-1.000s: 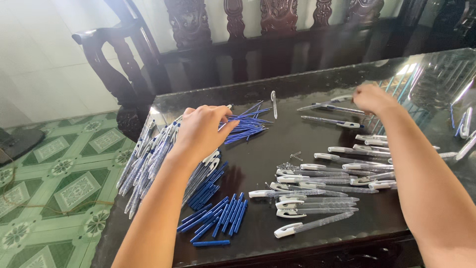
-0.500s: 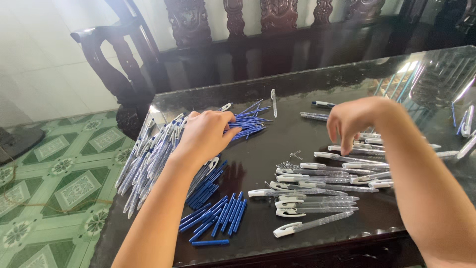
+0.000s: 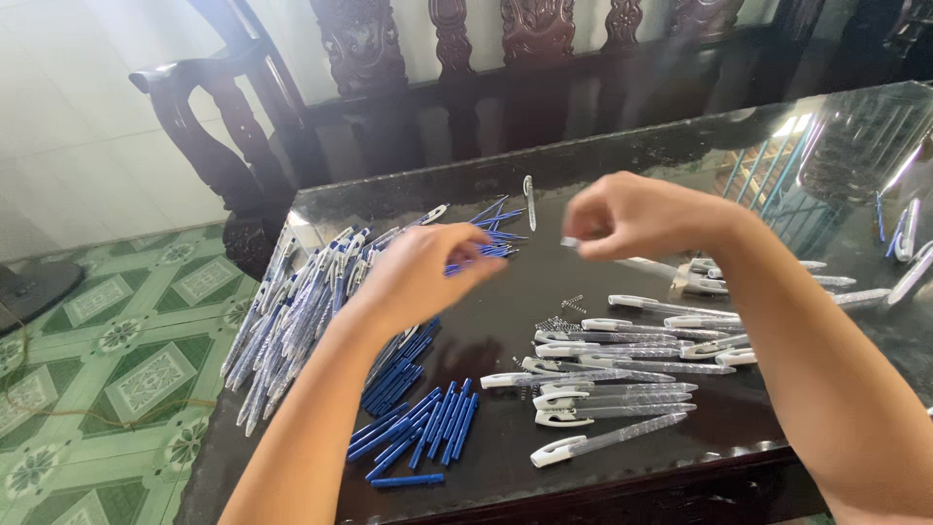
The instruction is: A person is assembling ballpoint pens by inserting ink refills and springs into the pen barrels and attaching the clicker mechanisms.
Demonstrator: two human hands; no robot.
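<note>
The left hand point(image 3: 423, 277) pinches thin blue refills point(image 3: 481, 255) above the glass tabletop point(image 3: 622, 156); the right hand point(image 3: 632, 216) grips a clear pen barrel point(image 3: 641, 262) by its tip. Blind threading could jam; a fumbled piece might scatter the tiny springs point(image 3: 564, 316) below.

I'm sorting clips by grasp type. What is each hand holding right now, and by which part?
The right hand pinches a clear pen barrel at its near end. The left hand touches thin blue refills; whether it grips one cannot be told.

Carved dark chairs point(image 3: 369, 58), green patterned floor point(image 3: 107, 360)
</note>
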